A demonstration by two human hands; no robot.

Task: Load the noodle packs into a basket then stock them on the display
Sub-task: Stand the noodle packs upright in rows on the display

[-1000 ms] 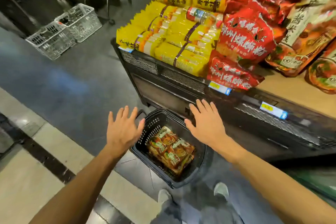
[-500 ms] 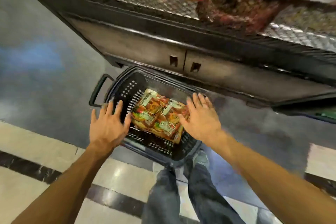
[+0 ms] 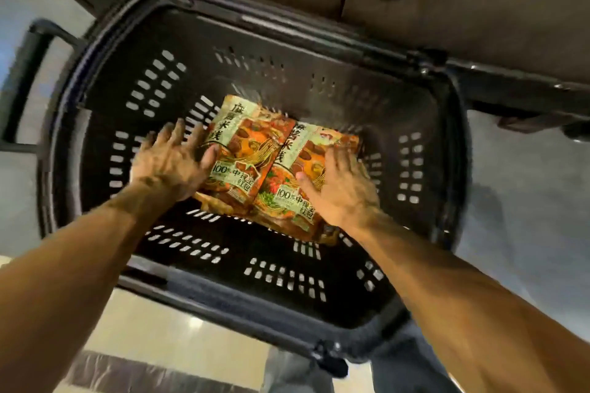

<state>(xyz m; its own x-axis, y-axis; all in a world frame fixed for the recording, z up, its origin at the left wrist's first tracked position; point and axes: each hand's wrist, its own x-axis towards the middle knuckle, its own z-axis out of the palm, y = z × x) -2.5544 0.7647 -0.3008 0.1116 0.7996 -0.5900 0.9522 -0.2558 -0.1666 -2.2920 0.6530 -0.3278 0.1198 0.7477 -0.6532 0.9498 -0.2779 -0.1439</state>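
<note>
Noodle packs sit in middle of basket floor, two side by side on top, more stacked under. Orange/red print, green label w/ "100%". Left hand on left edge of pack stack, fingers spread down along the side, thumb on top face of left pack. Right hand on right pack, thumb on top face, fingers curling over right edge of the stack. Can't tell if packs are lifted yet. Basket is black perforated plastic, handle folded out to its left. Dark cabinet doors just behind basket. Grey floor right of basket, pale tile at near side.
</note>
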